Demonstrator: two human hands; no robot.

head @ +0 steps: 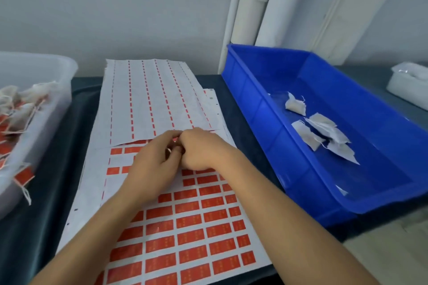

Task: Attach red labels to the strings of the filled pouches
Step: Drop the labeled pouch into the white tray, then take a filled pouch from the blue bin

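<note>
Labels (192,220) look thin, limp, sticky: peel by a corner. Both hands, left (154,164) and right (200,149), pinch something small and red together.

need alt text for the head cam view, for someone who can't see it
Two hands, left hand and right hand, meet fingertip to fingertip over a sheet of red labels, working something small between them. A blue bin of unlabelled pouches sits right; a clear tub of labelled pouches left.

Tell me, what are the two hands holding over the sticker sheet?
Both the left hand and right hand pinch something tiny and red between their fingertips, probably a label; its held part cannot be told.
</note>
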